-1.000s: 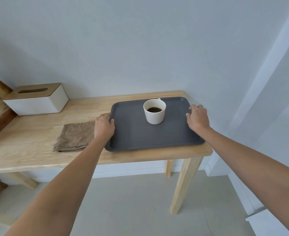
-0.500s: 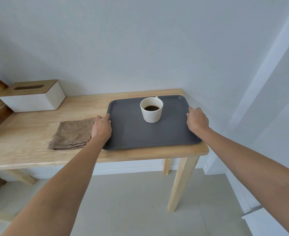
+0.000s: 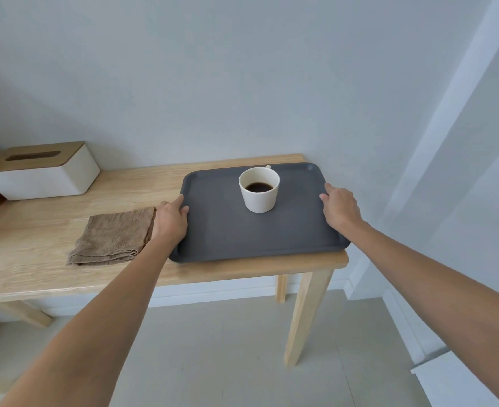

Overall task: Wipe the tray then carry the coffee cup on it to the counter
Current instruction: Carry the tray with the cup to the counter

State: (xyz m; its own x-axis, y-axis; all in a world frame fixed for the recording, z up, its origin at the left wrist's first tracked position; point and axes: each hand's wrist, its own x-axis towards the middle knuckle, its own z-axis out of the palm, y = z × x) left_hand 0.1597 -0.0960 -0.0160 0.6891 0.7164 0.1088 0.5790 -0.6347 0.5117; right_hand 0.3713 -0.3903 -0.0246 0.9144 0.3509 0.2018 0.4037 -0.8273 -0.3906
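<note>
A dark grey tray (image 3: 227,236) lies at the right end of a wooden table (image 3: 36,254). On its far half stands a white cup (image 3: 259,198) holding dark coffee, upright. My left hand (image 3: 170,221) grips the tray's left rim, thumb on top. My right hand (image 3: 338,205) grips the right rim the same way. The tray's near right corner juts slightly past the table edge. A folded brown cloth (image 3: 113,236) lies flat on the table just left of my left hand.
A white tissue box with a wooden lid (image 3: 42,171) stands at the back left of the table. The wall runs close behind the table. A white ledge (image 3: 453,380) shows at lower right, above pale floor.
Both hands stay on the tray's rims. The view has shifted slightly, so the table and tray sit a little lower and closer; the tray itself looks barely moved.
</note>
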